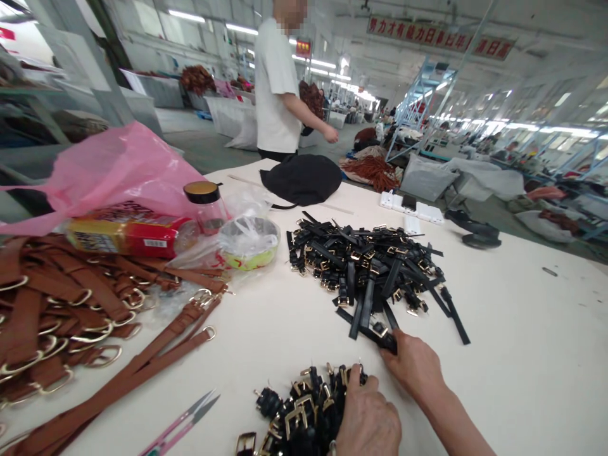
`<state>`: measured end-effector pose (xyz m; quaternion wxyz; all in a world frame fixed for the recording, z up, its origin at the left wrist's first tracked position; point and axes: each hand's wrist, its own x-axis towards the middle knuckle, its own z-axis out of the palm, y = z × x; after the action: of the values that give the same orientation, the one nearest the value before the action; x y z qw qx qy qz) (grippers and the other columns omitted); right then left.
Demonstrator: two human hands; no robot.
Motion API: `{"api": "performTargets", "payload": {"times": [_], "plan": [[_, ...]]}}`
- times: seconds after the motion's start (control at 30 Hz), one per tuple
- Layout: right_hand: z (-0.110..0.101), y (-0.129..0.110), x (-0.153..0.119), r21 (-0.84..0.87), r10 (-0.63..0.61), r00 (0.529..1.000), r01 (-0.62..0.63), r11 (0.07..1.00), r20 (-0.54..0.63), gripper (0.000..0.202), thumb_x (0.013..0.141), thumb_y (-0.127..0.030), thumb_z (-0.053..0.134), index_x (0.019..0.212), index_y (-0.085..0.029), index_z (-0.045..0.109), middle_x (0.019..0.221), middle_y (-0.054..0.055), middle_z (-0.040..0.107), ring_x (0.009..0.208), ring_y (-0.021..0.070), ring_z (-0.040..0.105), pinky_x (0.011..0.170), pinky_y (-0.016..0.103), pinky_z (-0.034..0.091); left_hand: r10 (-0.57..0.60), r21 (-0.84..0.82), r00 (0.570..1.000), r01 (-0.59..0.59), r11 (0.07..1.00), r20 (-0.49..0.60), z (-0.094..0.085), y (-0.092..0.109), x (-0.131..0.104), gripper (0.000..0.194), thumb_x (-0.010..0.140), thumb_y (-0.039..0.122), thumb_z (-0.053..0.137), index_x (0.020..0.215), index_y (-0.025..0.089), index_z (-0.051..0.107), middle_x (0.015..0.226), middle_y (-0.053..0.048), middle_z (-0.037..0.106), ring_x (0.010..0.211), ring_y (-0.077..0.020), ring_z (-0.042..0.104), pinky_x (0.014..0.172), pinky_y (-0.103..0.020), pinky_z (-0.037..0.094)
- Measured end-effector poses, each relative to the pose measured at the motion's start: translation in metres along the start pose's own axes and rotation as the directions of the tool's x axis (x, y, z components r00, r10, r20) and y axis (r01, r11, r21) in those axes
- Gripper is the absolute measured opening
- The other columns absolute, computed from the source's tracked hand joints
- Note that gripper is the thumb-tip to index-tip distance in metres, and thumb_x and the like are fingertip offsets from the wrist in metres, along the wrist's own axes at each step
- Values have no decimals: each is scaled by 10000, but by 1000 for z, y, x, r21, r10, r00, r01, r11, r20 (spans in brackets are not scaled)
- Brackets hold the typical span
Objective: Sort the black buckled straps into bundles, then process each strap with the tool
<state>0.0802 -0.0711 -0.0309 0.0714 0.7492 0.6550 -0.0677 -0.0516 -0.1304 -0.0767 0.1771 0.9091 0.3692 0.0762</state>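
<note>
Worktable (513,354), pale top. We record our right hand (414,366) pinching the end of one black buckle strap (380,332) at the near edge of the loose strap heap (368,266) in mid-table. Our left hand (367,419) is curled around a bundle of black straps (304,411) with gold buckles (near edge, partly out of view). Left side: brown leather straps (61,310) with rings, pink-handled scissors (183,423), a pink plastic bag (114,168). Far edge: a black bag (301,178); a person in a white shirt (275,95) stands behind it.
</note>
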Motion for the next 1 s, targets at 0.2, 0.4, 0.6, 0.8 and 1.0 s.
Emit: {"api": "performTargets", "payload": {"times": [0.2, 0.4, 0.6, 0.8, 1.0], "plan": [[16, 61, -66, 237, 36, 973, -91, 967, 228, 363, 791, -473, 484, 560, -215, 593, 560, 62, 644, 539, 212, 608, 476, 268, 315, -13, -37, 999, 14, 999, 31, -33, 10, -3, 186, 792, 211, 520, 663, 139, 633, 653, -77, 648, 813, -224, 524, 942, -521, 204], [6, 74, -88, 422, 79, 993, -107, 900, 83, 361, 839, -447, 405, 727, -189, 632, 599, 31, 624, 587, 190, 595, 548, 263, 387, -29, -33, 1000, 29, 999, 8, -48, 16, -12, 107, 726, 205, 556, 662, 144, 616, 660, -59, 634, 836, -228, 519, 982, -507, 144], [15, 85, -87, 340, -29, 997, 3, 941, 71, 305, 669, -308, 598, 953, -195, 605, 919, 58, 631, 833, 217, 614, 754, 284, 431, -54, -22, 998, 55, 998, 42, -57, 21, -12, 120, 735, 177, 518, 705, 141, 629, 704, -76, 647, 889, -247, 522, 991, -513, 138], [41, 50, -93, 419, 41, 999, -41, 907, 8, 263, 783, -363, 485, 980, -212, 571, 943, 68, 646, 881, 222, 617, 741, 288, 452, -90, -103, 996, 86, 991, -29, -62, 22, -11, 252, 774, 223, 488, 998, 153, 578, 946, -84, 632, 909, -231, 545, 993, -532, 181], [36, 15, -89, 744, -299, 954, 224, 629, -34, 348, 683, -279, 544, 1002, -163, 621, 982, 102, 666, 940, 248, 604, 796, 321, 471, 22, -118, 992, -37, 992, -127, -50, 15, -9, 252, 904, 278, 370, 1072, 201, 540, 1021, -57, 628, 1179, -260, 398, 1024, -571, 111]]}}
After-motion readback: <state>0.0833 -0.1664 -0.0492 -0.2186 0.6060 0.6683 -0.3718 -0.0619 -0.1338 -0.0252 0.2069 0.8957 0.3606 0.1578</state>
